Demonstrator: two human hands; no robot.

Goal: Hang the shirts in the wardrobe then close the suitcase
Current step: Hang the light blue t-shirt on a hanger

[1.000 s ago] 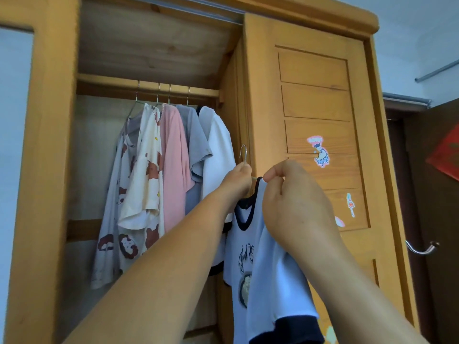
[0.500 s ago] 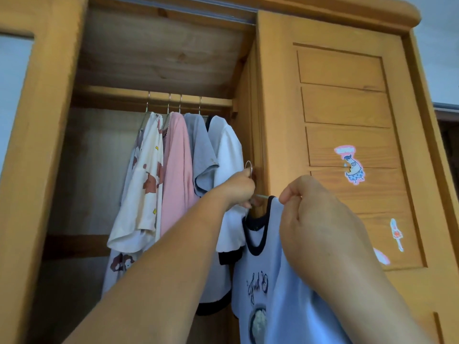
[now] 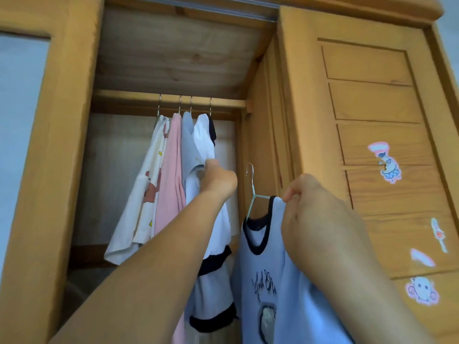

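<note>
A light blue shirt (image 3: 268, 281) with a dark collar and a printed front hangs on a pale green hanger (image 3: 253, 194) with a metal hook. My right hand (image 3: 315, 214) pinches the shirt's shoulder and the hanger arm, holding them up just right of the wardrobe opening. My left hand (image 3: 218, 180) reaches into the wardrobe and presses against the white shirt (image 3: 206, 145), the rightmost of several shirts hanging from the wooden rail (image 3: 124, 96). The suitcase is out of view.
The wardrobe's sliding door (image 3: 367, 135), covered with cartoon stickers, stands to the right of the opening. The left frame post (image 3: 59, 145) borders the opening. A stretch of rail to the right of the hung shirts is bare.
My left hand let go of the hanger's neck and moved left and up onto the hung white shirt. My right hand now holds the blue shirt and hanger alone. The view tilted upward.
</note>
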